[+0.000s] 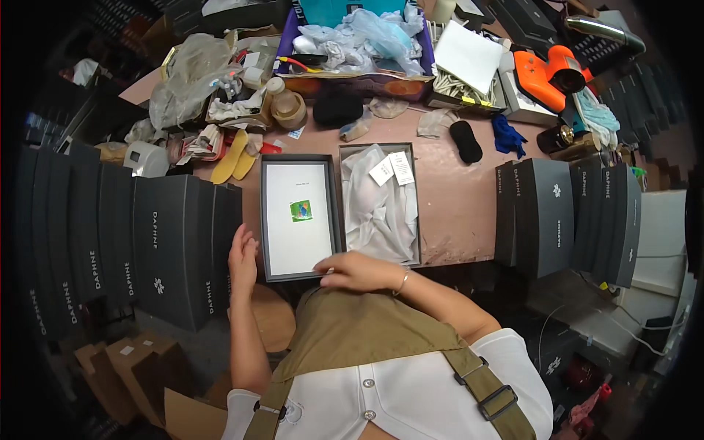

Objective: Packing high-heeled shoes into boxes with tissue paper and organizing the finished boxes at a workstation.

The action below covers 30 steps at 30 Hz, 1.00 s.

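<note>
In front of me lies a dark grey box lid (299,253), white inside, with a small green picture sticker (301,211) on it. Right beside it is an open shoe box (415,242) filled with whitish tissue paper (374,213); two white tags (401,169) rest on the paper. My left hand (243,257) is open, fingers stretched out, between the lid's left side and the stacked boxes. My right hand (359,272), a bracelet on its wrist, reaches across to the lid's near right corner. Its fingers are apart, slightly blurred, and nothing shows in them.
Dark boxes (170,242) stand in rows at left, and more boxes (543,216) at right. Along the back are a purple bin (352,86) of crumpled paper, an orange heat-gun-like tool (541,77), a glue bottle (286,106), yellow insoles (233,158) and a black pad (465,141).
</note>
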Tool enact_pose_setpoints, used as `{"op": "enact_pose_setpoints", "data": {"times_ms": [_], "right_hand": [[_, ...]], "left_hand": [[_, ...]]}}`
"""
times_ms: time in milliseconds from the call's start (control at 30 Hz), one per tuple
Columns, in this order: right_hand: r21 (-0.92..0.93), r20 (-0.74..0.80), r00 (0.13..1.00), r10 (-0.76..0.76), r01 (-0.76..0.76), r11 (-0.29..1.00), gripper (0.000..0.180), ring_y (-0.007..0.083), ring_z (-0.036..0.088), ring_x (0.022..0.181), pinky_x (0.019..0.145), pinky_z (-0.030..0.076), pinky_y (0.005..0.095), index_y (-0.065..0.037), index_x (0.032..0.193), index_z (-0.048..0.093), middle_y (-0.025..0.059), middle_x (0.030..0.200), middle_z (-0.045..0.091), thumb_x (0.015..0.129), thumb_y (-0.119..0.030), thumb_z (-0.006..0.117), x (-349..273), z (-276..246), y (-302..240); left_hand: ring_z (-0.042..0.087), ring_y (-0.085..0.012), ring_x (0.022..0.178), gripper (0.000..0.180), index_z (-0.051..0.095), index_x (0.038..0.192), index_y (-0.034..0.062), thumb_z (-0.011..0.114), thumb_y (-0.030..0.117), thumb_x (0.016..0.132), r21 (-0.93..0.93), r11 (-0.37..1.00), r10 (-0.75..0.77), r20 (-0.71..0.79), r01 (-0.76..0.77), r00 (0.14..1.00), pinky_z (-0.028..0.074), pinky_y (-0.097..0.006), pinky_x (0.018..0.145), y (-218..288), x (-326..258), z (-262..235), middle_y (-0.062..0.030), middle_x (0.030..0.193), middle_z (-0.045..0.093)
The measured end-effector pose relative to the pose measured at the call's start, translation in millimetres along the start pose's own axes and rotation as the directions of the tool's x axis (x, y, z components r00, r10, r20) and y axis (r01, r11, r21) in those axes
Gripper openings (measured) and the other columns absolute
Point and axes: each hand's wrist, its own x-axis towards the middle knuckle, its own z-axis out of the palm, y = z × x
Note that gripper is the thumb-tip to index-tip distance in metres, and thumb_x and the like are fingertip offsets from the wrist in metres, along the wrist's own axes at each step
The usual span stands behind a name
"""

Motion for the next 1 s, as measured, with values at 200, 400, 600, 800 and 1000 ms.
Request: {"op": "enact_pose_setpoints", "data": {"times_ms": [200, 400, 600, 800, 1000], "right_hand": [[-0.252, -0.737, 0.652, 0.178, -0.510, 0.823, 0.026, 0.0367, 0.061, 0.084, 0.076, 0.049, 0.0406, 0.001, 0.101, 0.061, 0.0202, 0.094, 0.062, 0.079, -0.013, 0.060, -48.4, -62.8, 46.0], [-0.438, -0.705, 0.676, 0.216, -0.654, 0.617, 0.014, 0.0402, 0.060, 0.079, 0.073, 0.047, 0.0474, 0.001, 0.084, 0.059, 0.0246, 0.084, 0.062, 0.079, -0.011, 0.054, -42.5, -83.0, 87.9], [-0.587, -0.569, 0.821, -0.048, -0.364, 0.723, 0.011, 0.0301, 0.057, 0.095, 0.078, 0.048, 0.0414, -0.002, 0.082, 0.062, 0.0144, 0.097, 0.060, 0.076, -0.010, 0.057, -73.6, -86.1, 97.0], [-0.491, -0.700, 0.712, -0.050, -0.431, 0.757, 0.016, 0.0315, 0.062, 0.087, 0.091, 0.041, 0.0447, -0.003, 0.089, 0.063, 0.0139, 0.090, 0.064, 0.082, -0.013, 0.053, -38.0, -115.3, 95.1], [-0.659, -0.611, 0.736, 0.290, -0.676, 0.329, 0.016, 0.0271, 0.067, 0.077, 0.098, 0.028, 0.0610, -0.009, 0.087, 0.063, 0.0116, 0.083, 0.068, 0.082, -0.015, 0.048, 14.1, -132.6, 158.2]], "left_hand": [[0.053, -0.0336, 0.113, 0.036, 0.054, 0.118, -0.0028, 0.055, 0.005, 0.083, 0.137, 0.763, 0.556, 0.357, -0.631, 0.750, 0.040, -0.039, 0.098, 63.6, -1.2, 86.1, -0.0202, 0.117, 0.057], [0.036, -0.0382, 0.129, 0.052, 0.043, 0.133, 0.0073, 0.052, 0.015, 0.082, 0.120, 0.367, 0.699, 0.619, -0.922, 0.358, 0.027, -0.049, 0.107, 118.2, 58.7, 261.3, -0.0233, 0.133, 0.044], [0.041, -0.0355, 0.123, 0.057, 0.047, 0.131, 0.0137, 0.061, 0.038, 0.082, 0.353, 0.152, 0.493, 0.782, -0.923, 0.381, 0.027, -0.053, 0.102, 81.5, 85.4, 280.8, -0.0187, 0.127, 0.049], [0.044, -0.0308, 0.116, 0.032, 0.065, 0.104, 0.0070, 0.057, 0.029, 0.083, 0.458, -0.036, 0.264, 0.862, -0.888, 0.433, 0.024, -0.058, 0.103, 89.2, 59.9, 254.1, -0.0146, 0.112, 0.053], [0.038, -0.0324, 0.123, 0.029, 0.069, 0.096, 0.0045, 0.055, 0.024, 0.080, 0.383, -0.270, 0.339, 0.896, -0.883, 0.285, 0.026, -0.059, 0.101, 62.6, 51.8, 251.4, -0.0177, 0.123, 0.049]]}}
